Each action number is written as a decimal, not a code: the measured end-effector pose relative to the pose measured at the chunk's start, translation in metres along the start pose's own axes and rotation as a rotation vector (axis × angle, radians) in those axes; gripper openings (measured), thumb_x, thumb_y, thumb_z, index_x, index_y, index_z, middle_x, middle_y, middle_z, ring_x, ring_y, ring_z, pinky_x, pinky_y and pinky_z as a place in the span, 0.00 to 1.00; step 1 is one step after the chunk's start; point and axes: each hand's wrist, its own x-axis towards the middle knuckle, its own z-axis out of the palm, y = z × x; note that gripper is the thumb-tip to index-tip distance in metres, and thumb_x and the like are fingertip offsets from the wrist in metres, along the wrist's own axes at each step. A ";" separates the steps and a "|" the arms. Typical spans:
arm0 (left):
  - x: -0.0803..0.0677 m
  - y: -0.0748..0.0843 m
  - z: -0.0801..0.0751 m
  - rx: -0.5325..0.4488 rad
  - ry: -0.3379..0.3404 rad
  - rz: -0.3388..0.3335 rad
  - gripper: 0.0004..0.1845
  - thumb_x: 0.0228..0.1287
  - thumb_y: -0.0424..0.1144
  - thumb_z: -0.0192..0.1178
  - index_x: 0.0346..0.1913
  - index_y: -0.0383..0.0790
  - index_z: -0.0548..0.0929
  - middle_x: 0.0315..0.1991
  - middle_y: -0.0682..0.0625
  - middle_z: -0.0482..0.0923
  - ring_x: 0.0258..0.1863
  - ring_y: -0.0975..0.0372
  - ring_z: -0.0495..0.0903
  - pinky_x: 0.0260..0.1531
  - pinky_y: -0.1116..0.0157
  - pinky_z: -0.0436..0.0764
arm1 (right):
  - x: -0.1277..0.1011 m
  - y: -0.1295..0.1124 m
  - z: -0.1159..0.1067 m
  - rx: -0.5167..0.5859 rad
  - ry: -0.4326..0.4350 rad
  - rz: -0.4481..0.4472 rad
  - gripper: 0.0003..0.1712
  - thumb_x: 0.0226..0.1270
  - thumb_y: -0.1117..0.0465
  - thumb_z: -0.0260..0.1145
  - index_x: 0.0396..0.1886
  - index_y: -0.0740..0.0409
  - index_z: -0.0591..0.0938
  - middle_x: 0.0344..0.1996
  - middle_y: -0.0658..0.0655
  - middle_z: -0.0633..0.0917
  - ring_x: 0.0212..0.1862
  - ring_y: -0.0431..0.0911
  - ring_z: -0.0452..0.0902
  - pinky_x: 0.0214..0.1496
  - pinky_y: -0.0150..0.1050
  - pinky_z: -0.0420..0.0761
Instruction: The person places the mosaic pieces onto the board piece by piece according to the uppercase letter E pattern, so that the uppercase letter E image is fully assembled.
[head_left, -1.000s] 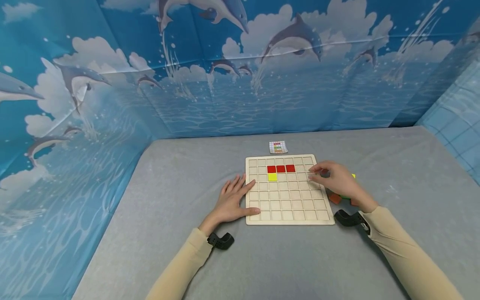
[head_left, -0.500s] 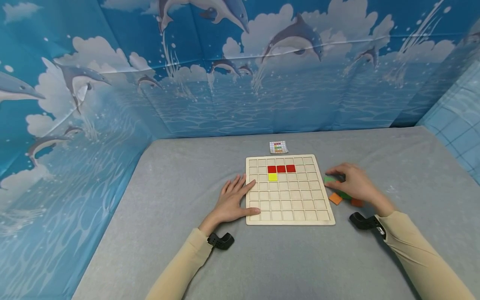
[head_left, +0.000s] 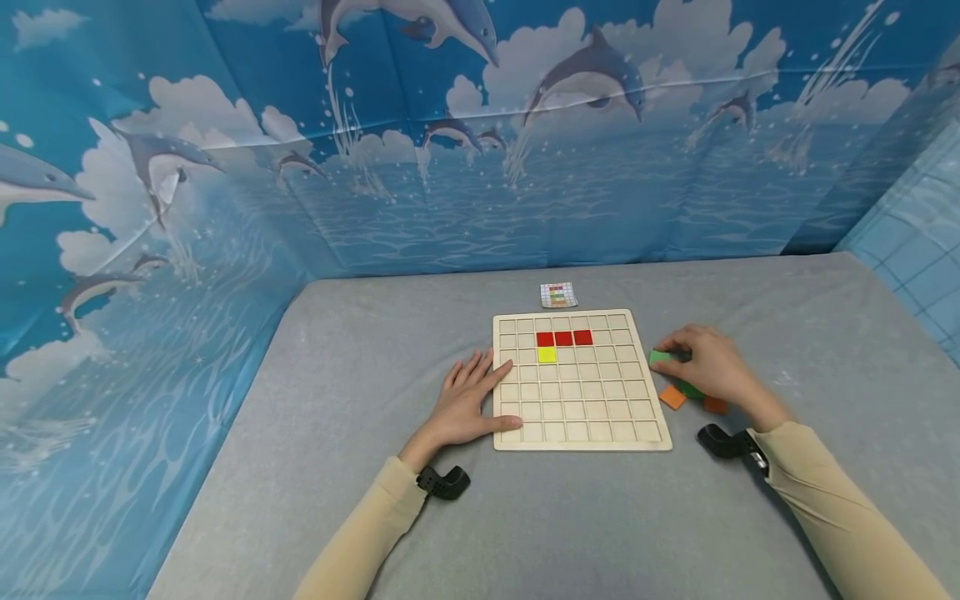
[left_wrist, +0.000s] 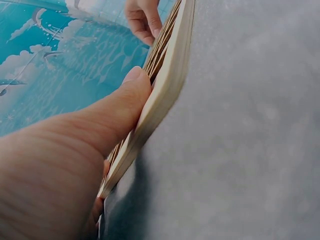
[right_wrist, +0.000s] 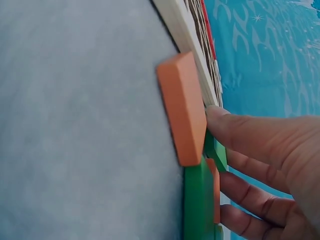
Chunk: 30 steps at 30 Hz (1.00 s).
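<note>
A pale wooden grid board lies on the table. Three red square tiles sit in a row in its cells, with one yellow tile below the leftmost. My left hand rests on the board's left side, fingers spread and thumb on the lower edge; the left wrist view shows the thumb against the rim. Just right of the board, my right hand pinches a green tile between thumb and fingers. Orange tiles and another green tile lie beneath and beside that hand.
Behind the board lies a small card printed with a coloured grid pattern. The grey cloth-covered table meets a blue dolphin-print curtain at the back and left.
My right hand has moved right, from over the board's right edge to the loose tiles, and now has a green tile between its fingers. My left hand has stayed in place.
</note>
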 end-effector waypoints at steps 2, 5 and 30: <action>0.000 0.000 0.001 -0.003 0.003 0.002 0.47 0.57 0.63 0.60 0.75 0.53 0.53 0.75 0.46 0.39 0.73 0.55 0.34 0.67 0.52 0.34 | 0.001 0.000 0.001 -0.003 0.008 0.010 0.16 0.58 0.57 0.72 0.39 0.66 0.85 0.35 0.61 0.81 0.39 0.56 0.72 0.42 0.56 0.69; 0.000 0.000 0.001 -0.008 0.009 0.003 0.47 0.57 0.64 0.60 0.75 0.53 0.54 0.75 0.46 0.39 0.73 0.55 0.34 0.67 0.52 0.34 | 0.001 0.001 0.003 0.003 0.019 0.028 0.16 0.58 0.58 0.72 0.39 0.67 0.83 0.34 0.61 0.81 0.37 0.55 0.73 0.39 0.53 0.71; -0.002 0.002 0.003 -0.006 0.020 0.011 0.47 0.57 0.63 0.60 0.75 0.53 0.54 0.75 0.46 0.40 0.73 0.55 0.35 0.67 0.52 0.34 | -0.005 -0.022 0.009 0.179 0.124 0.010 0.09 0.61 0.60 0.70 0.34 0.61 0.80 0.24 0.53 0.79 0.22 0.45 0.71 0.20 0.36 0.69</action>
